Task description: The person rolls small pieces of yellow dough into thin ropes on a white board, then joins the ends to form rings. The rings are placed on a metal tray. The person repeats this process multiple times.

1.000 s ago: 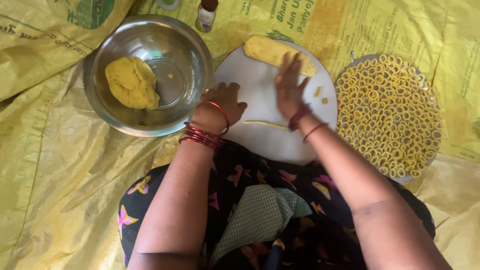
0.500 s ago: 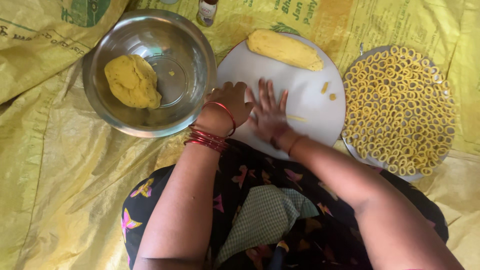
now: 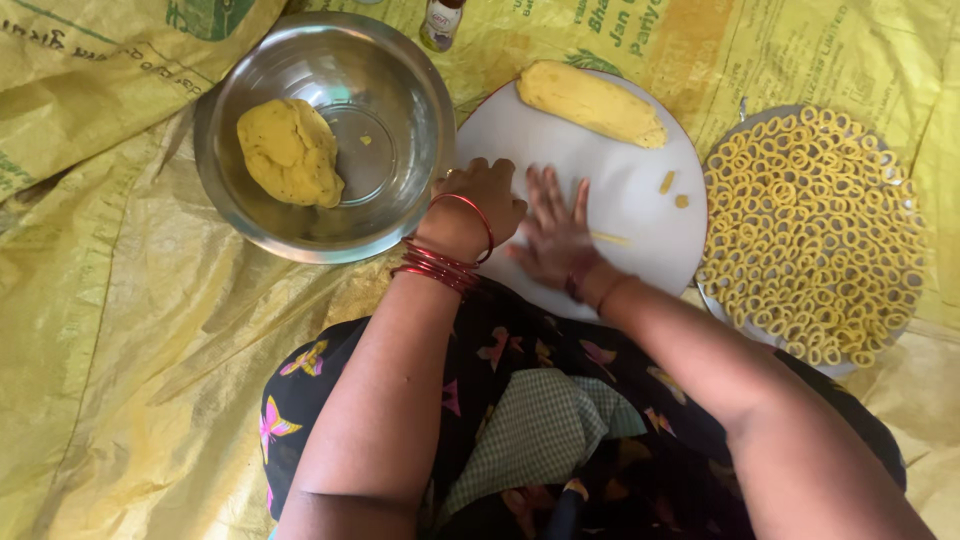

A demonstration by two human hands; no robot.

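My right hand [image 3: 555, 235] lies flat with fingers spread on the white round board [image 3: 620, 180], pressing on a thin yellow dough strand [image 3: 612, 238] that sticks out to its right. My left hand [image 3: 482, 200], with red bangles at the wrist, rests curled at the board's left edge, next to the steel bowl [image 3: 400, 100]; whether it grips anything is hidden. A thick log of yellow dough [image 3: 590, 102] lies at the board's far side. Two small dough bits [image 3: 672, 190] sit near the right rim.
The steel bowl holds a lump of yellow dough [image 3: 290, 150]. A round tray [image 3: 815, 235] at the right is covered with several small dough rings. A small bottle [image 3: 440, 22] stands at the top. Yellow printed sheeting [image 3: 110, 300] covers the floor.
My right hand has drawn back from near the dough log toward me, rolling the thin strand along the board. My left hand has stayed at the board's left edge.
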